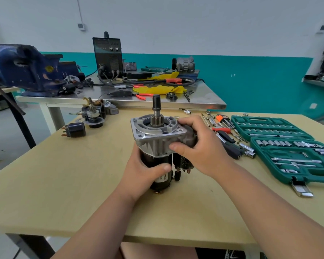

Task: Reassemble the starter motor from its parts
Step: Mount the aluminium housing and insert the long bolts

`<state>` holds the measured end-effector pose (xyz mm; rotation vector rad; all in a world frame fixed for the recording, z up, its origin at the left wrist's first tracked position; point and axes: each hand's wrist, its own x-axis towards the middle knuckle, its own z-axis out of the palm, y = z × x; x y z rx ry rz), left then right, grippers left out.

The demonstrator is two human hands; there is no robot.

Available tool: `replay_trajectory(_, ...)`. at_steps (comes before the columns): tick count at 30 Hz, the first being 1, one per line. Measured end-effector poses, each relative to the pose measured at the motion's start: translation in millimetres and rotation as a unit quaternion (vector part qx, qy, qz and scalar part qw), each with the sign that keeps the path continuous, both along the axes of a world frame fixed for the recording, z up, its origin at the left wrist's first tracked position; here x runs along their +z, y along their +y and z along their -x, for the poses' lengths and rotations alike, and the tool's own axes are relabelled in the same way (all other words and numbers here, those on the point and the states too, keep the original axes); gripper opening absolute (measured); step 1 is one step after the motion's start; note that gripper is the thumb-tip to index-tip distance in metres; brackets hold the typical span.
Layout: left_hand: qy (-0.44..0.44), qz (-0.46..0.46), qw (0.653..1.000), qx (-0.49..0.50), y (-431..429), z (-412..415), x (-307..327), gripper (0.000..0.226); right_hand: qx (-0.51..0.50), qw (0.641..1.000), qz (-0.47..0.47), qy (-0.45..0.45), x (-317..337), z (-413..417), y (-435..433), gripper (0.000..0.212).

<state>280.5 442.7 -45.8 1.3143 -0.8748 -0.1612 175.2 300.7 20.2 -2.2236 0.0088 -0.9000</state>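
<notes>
Grips black cylindrical starter motor body [151, 160] with left hand [142, 172], thumb laid across front. Clasps grey cast-metal end housing [150, 136] with right hand [200, 146], fingers curled over top, thumb pressing side.

I see a pale wooden table [64, 184] with the starter motor [157, 144] standing upright at frame centre. An open green socket set case [288, 146] lies at right, with loose hand tools [226, 135] just beside it. A black solenoid [76, 129] and loose motor parts [94, 114] sit at upper left.
</notes>
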Motion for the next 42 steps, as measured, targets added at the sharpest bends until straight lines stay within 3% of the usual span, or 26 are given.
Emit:
replay_trajectory(3,-0.022,0.046,0.998,0.039,-0.1,3.7,8.8,0.099,0.0,1.0,-0.007,0.003,-0.8,-2.0,0.7,0.047)
replay_trajectory(8,0.008,0.08,0.993,0.088,-5.9,-0.1,17.6,0.099,-0.03,0.999,0.03,0.004,-0.2,-10.0,5.1,0.049)
replay_trajectory(12,0.017,0.069,0.987,0.143,-9.5,-0.2,12.9,0.044,-0.021,0.998,0.049,-0.025,-6.1,-13.6,9.9,0.051)
replay_trajectory(15,0.024,0.056,0.983,0.175,-10.8,-0.4,8.8,0.03,0.018,0.994,-0.111,0.005,-9.5,-11.6,-15.1,0.028)
replay_trajectory(17,0.031,0.06,0.984,0.166,-11.0,-1.8,8.2,0.033,-0.141,0.967,-0.212,-0.023,-15.2,-10.9,-58.6,0.015)
replay_trajectory(19,0.037,0.065,0.985,0.155,-11.1,-3.2,7.9,0.035,-0.304,0.936,-0.174,0.043,-25.4,-8.0,-103.8,0.02)
replay_trajectory(20,0.037,0.068,0.985,0.152,-11.0,-2.7,8.1,0.035,-0.336,0.927,-0.13,0.102,-32.8,-7.8,-120.9,0.021)
replay_trajectory(23,0.039,0.075,0.985,0.153,-10.1,-3.8,6.1,0.035,-0.299,0.917,0.035,0.26,-52.2,-16.6,-140.3,0.019)
replay_trajectory(25,0.037,0.074,0.983,0.165,-9.3,-4.3,6.4,0.035,-0.26,0.907,0.102,0.316,-56.2,-25.5,-137.3,0.017)
replay_trajectory(33,0.035,0.084,0.985,0.149,-2.9,-8.1,6.2,0.049,-0.238,0.885,0.205,0.344,-55.5,-44.9,-124.4,0.024)
replay_trajectory(37,0.014,0.073,0.989,0.126,-3.0,-5.2,10.0,0.06,-0.232,0.878,0.196,0.37,-53.4,-42.5,-127.5,0.033)
replay_trajectory(40,0.011,0.07,0.99,0.122,-4.6,-2.7,13.5,0.097,-0.25,0.889,0.154,0.352,-52.6,-42.7,-127.7,0.031)
replay_trajectory(42,0.012,0.069,0.991,0.118,-5.3,-0.8,15.9,0.108,-0.273,0.877,0.148,0.366,-50.0,-47.9,-126.6,0.025)
